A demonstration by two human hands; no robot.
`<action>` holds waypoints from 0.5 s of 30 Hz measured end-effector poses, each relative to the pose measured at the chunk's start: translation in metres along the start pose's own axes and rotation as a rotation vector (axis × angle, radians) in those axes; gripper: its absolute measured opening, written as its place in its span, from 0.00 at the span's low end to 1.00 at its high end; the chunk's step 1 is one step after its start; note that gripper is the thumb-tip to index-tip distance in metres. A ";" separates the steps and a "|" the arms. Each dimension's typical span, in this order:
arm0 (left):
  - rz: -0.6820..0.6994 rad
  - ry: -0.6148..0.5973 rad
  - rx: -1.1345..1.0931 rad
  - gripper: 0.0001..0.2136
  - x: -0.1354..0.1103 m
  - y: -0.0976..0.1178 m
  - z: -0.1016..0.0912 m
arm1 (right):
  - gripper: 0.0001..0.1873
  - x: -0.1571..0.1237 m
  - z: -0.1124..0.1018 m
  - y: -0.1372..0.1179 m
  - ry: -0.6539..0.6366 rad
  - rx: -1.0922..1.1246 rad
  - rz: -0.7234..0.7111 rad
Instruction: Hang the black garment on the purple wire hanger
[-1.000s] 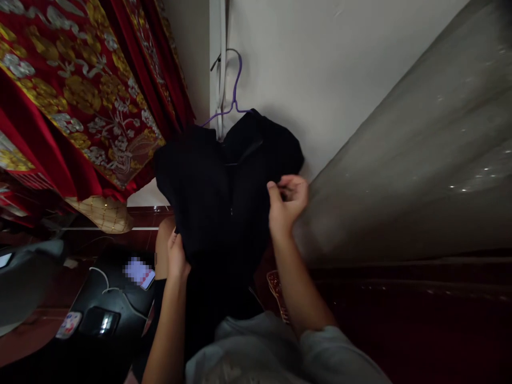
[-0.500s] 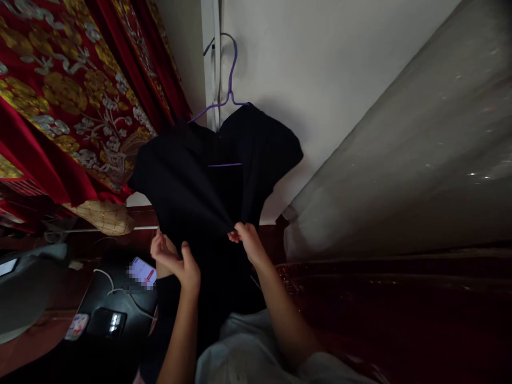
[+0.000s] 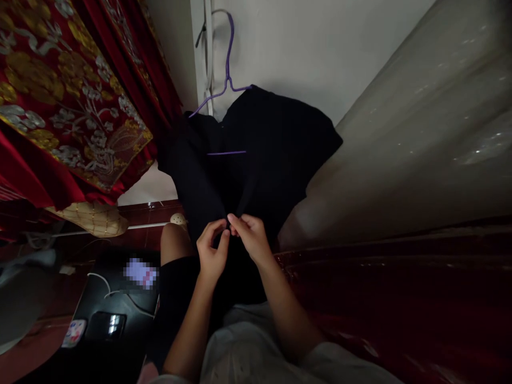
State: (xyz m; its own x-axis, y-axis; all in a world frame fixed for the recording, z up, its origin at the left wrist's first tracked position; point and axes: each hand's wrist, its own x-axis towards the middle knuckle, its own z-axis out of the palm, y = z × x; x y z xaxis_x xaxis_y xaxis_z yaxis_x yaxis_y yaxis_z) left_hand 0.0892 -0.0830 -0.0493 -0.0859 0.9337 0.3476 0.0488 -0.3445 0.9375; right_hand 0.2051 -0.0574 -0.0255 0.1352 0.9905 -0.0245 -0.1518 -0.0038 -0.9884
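Observation:
A black garment hangs on a purple wire hanger hooked on a white pipe against the wall. My left hand and my right hand meet at the garment's front, just below its open neck. Both pinch the dark cloth with fingertips close together. What lies between the fingertips is too dark to make out. My knee shows below the left hand.
A red curtain with gold and silver flowers hangs at the left. A grey sheer drape fills the right. A lit phone and a white cable lie on a black surface at lower left. Dark red bedding lies at lower right.
My left hand rose and came in to meet my right hand at the garment's front. The garment swung to the right, and the view shifted slightly.

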 end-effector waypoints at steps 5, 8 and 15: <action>0.037 0.037 -0.019 0.08 0.001 0.010 0.007 | 0.25 -0.011 -0.003 -0.026 -0.094 0.017 -0.087; 0.080 0.077 0.000 0.07 0.005 0.021 0.010 | 0.19 -0.019 -0.005 -0.041 -0.145 0.022 -0.133; 0.238 -0.011 0.101 0.04 0.006 0.056 0.003 | 0.10 -0.036 -0.007 -0.059 -0.125 0.235 -0.006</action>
State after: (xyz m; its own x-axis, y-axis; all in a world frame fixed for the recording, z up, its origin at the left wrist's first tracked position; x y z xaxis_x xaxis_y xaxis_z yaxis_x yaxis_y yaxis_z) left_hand 0.0943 -0.0961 0.0054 -0.0491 0.8285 0.5579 0.1655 -0.5441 0.8225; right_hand 0.2160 -0.0941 0.0321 0.0175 0.9997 0.0146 -0.3762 0.0201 -0.9263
